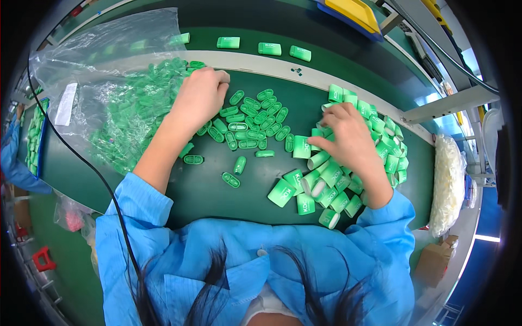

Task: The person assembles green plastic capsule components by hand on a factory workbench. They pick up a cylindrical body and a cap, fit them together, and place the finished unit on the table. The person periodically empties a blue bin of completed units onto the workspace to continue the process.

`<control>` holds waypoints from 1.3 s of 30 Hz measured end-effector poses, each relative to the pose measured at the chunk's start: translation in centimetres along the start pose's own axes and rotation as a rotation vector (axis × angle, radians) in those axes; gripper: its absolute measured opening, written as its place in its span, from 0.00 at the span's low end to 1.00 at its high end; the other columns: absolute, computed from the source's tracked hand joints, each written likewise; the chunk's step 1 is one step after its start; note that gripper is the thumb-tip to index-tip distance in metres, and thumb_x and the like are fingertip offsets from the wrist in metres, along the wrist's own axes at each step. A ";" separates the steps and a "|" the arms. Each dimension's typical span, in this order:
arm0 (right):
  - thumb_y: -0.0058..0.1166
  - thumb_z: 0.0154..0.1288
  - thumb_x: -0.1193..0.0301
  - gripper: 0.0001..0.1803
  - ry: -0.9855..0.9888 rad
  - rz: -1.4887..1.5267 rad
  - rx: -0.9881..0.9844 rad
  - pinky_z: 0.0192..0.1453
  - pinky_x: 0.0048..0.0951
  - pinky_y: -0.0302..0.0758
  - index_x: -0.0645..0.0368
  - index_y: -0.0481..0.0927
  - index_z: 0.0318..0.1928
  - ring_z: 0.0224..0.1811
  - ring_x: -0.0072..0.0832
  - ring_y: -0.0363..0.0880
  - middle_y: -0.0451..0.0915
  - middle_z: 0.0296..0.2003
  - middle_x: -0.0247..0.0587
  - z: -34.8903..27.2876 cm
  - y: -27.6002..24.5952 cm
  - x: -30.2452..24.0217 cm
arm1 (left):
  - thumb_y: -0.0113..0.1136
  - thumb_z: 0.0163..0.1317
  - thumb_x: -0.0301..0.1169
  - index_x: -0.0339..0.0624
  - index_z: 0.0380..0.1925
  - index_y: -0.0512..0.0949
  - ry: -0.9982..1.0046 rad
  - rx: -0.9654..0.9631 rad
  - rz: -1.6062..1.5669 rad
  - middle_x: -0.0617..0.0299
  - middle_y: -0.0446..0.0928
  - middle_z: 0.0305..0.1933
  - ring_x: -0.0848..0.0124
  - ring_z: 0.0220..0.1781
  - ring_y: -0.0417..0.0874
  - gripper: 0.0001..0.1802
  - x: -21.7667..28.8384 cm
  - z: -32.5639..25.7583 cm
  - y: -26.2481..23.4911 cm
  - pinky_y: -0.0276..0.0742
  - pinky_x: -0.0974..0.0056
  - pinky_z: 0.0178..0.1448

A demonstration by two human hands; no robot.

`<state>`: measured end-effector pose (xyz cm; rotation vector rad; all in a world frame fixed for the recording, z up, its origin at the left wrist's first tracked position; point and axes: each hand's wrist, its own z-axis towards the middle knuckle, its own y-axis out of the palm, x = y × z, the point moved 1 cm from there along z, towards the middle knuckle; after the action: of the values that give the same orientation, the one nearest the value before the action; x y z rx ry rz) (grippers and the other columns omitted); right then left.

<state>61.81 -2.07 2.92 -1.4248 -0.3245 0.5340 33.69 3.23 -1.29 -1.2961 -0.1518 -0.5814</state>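
Note:
My left hand [200,96] rests knuckles-up at the mouth of a clear plastic bag [117,81] full of small green oval caps, fingers curled; what it holds is hidden. Loose green caps [254,120] lie spread on the dark green table between my hands. My right hand [348,133] reaches into a heap of green rectangular cases [326,182], its fingers bent around one green case [319,132] at the top of the pile.
Beyond a pale rail [283,66], three green cases [269,49] lie in a row on a belt. A yellow-and-blue tray [353,13] sits at the far back. A bag of white parts [447,185] lies right. A black cable [70,146] crosses left.

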 end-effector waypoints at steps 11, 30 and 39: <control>0.63 0.47 0.72 0.13 -0.150 0.289 0.173 0.48 0.36 0.72 0.62 0.78 0.34 0.43 0.40 0.73 0.76 0.38 0.42 0.9 2.4 0.3 | 0.60 0.50 0.28 0.39 0.38 0.80 0.038 -0.136 -0.032 0.51 0.77 0.36 0.58 0.34 0.79 0.13 2.9 1.1 1.2 0.75 0.58 0.41; 0.63 0.48 0.71 0.28 -0.015 0.289 -0.015 0.59 0.36 0.67 0.62 0.73 0.52 0.54 0.40 0.68 0.72 0.51 0.46 1.9 2.6 -0.5 | 0.58 0.58 0.24 0.27 0.46 0.72 -0.387 -0.430 -1.437 0.54 0.78 0.39 0.69 0.39 0.83 0.17 3.4 1.1 3.8 0.80 0.71 0.45; 0.62 0.54 0.76 0.16 0.179 0.669 0.146 0.41 0.22 0.76 0.66 0.75 0.43 0.36 0.21 0.78 0.79 0.35 0.36 2.7 1.8 -1.6 | 0.56 0.62 0.28 0.35 0.47 0.74 -0.268 -0.357 -1.328 0.56 0.78 0.45 0.71 0.44 0.81 0.14 4.8 0.5 3.9 0.77 0.67 0.52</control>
<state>58.75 -0.51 1.69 -1.4114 0.3473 0.9399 39.77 2.75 -2.51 -1.5031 -1.2311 -1.5956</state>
